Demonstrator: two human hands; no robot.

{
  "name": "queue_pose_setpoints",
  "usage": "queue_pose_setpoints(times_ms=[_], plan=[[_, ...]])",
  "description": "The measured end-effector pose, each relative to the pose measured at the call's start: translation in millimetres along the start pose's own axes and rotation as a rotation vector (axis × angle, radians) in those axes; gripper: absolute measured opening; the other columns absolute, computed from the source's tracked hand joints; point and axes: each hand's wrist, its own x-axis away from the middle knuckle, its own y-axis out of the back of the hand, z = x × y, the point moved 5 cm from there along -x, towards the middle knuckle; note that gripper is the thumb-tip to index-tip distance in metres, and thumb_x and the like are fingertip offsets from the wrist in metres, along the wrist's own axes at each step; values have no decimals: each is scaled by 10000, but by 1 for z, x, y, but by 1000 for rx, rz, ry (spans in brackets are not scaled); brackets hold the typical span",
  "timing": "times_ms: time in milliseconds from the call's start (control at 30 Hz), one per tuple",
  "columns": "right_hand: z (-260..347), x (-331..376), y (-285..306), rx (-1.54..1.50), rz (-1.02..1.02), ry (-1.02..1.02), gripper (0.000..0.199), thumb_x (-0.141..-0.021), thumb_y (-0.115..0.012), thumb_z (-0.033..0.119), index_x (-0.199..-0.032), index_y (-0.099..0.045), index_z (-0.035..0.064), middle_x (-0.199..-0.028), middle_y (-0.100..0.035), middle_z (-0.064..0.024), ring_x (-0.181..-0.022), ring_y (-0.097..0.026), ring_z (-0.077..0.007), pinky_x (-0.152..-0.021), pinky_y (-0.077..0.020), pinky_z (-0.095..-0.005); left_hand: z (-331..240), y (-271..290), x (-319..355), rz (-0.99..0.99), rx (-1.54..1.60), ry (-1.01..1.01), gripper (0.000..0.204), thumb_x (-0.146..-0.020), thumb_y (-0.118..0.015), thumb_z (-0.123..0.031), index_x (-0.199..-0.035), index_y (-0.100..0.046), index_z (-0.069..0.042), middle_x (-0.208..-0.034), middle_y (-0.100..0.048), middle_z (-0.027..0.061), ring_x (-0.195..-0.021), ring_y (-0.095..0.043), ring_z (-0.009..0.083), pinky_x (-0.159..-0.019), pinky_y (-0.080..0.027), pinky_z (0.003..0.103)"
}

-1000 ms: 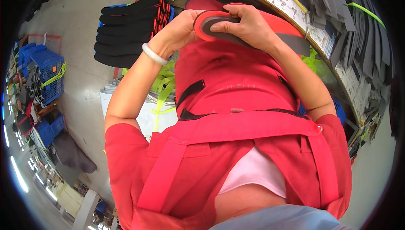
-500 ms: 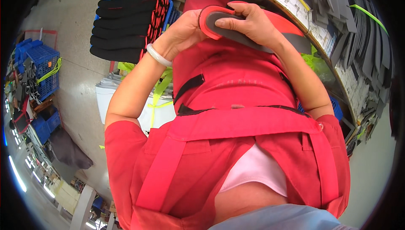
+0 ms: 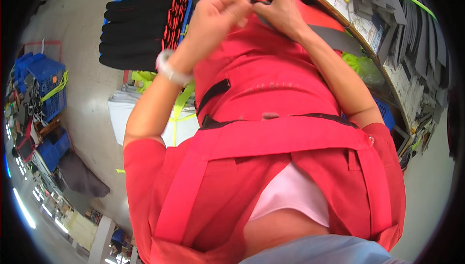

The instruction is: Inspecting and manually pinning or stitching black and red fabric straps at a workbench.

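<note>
My left hand [image 3: 220, 15] is raised in front of my lap, blurred, its fingers curled and their tips close to my right hand. Between the thumb and bent fingers of my right hand [image 3: 281, 15] is a pinch on something dark, mostly hidden. A red-and-grey flat piece [image 3: 322, 22] lies across my lap under the right wrist, bright red on one band and grey along the other. The insole-shaped piece seen earlier cannot be made out clearly between the hands.
Black pieces with red edges [image 3: 138, 31] are stacked in a blue crate at the left. Below them lies a white bundle [image 3: 118, 114] tied with yellow-green strip. On the right, grey sheets [image 3: 421, 36] stand along a worn bench [image 3: 361, 36]. Blue crates [image 3: 48, 77] sit farther left.
My left hand has come off the rounded end of the red-rimmed grey piece and lifted, fingers curling. My right hand has moved slightly up, and the rounded piece no longer shows plainly.
</note>
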Motion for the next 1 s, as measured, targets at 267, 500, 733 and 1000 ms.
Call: queue_pose_setpoints(times_ms=[267,500,733,1000], plan=[[-2,10,-8,-358,120,-37,269,-814,-654,235,-922,-628,-11,-722,-616,-37,-686,-564,-105,-624,-447,-268,46,37,-27,-147,-149,-36,187,-870,-667,-55,-1037,-666,29,-911,-683,51,-836,-631,82,-759,-503,214],[2,13,-5,-49,12,-15,363,-781,-667,278,-1005,-615,-4,-805,-658,-165,-760,-637,-327,-687,-495,-399,64,13,-38,-139,-304,5,116,-833,-704,-61,-913,-676,18,-764,-674,12,-668,-606,51,-602,-481,182],[-23,0,-11,76,-130,85,342,-771,-689,288,-980,-630,24,-811,-657,-196,-765,-653,-343,-685,-506,-422,68,-6,-37,-17,97,136,193,-916,-634,-175,-849,-644,5,-700,-641,38,-580,-599,99,-556,-492,223],[73,25,62,-869,32,0,257,-846,-668,192,-984,-649,-24,-803,-670,-51,-713,-577,-78,-658,-477,-247,1,5,-11,105,125,-190,682,-952,-500,-473,-1417,-330,-4,-1378,-468,173,-1292,-444,252,-1085,-344,397]])
